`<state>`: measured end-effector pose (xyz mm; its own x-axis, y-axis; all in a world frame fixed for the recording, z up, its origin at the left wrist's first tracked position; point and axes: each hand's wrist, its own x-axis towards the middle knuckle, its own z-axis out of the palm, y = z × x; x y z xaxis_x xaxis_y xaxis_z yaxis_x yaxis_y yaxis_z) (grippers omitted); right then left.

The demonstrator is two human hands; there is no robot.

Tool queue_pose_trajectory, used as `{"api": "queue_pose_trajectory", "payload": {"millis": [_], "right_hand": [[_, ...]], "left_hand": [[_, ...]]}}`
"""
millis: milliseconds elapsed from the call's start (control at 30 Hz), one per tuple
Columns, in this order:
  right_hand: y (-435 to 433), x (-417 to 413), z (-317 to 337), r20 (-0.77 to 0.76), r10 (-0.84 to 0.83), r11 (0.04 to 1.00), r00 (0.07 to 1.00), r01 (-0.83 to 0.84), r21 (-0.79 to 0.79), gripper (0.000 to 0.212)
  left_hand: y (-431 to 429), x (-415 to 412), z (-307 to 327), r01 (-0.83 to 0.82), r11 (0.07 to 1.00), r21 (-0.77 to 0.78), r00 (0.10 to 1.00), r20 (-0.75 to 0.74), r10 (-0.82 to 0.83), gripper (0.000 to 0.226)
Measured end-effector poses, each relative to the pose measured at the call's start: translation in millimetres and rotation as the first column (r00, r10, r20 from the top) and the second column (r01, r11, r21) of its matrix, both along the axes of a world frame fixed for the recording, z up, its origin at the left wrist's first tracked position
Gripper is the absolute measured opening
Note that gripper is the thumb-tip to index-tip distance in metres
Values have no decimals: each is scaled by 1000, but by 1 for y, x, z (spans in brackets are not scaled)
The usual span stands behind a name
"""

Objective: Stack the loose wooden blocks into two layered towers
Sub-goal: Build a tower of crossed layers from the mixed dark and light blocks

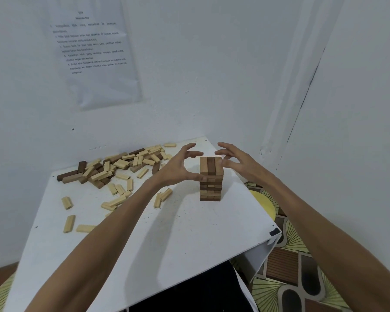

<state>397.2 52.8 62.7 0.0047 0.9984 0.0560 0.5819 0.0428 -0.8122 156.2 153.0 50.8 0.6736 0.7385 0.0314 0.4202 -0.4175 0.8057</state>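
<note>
Print on the wall sheet (92,52) is too blurred to read, and the left forearm (113,224) hides some loose blocks (113,202).

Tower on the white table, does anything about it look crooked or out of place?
Nothing stands out. The tower stands upright, layers roughly flush, with the left hand and right hand flanking its top. The loose blocks lie scattered across the table's far left, not yet stacked.

Plain white walls (212,64) meet in a corner, with a printed sheet (92,52) taped up on the left. A white desk (178,233) stands on a green-and-brown patterned floor (291,255).
</note>
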Motion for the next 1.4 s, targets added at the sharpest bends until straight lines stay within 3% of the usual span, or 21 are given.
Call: {"api": "queue_pose_trajectory", "payload": {"millis": [200,433,667,967,1133,1400], "right_hand": [[1,-4,5,-39,-76,994,996,79,82,49],[14,-34,25,148,-46,992,988,27,124,44],[30,-83,41,268,47,973,962,-104,205,28],[42,-158,29,440,127,978,889,-187,95,24],[69,-178,0,447,123,984,886,-169,64,22],[122,-189,-43,451,96,995,888,-96,-23,26]], "left_hand": [[4,-15,7,6,999,35,1000,-15,-6,117],[5,-50,18,-59,993,101,998,26,57,50],[4,-108,24,-154,965,211,985,-42,167,14],[7,-163,10,-359,877,319,891,-162,423,22],[23,-162,2,-395,867,305,865,-193,462,32],[68,-157,-31,-393,863,317,857,-214,469,25]]}}
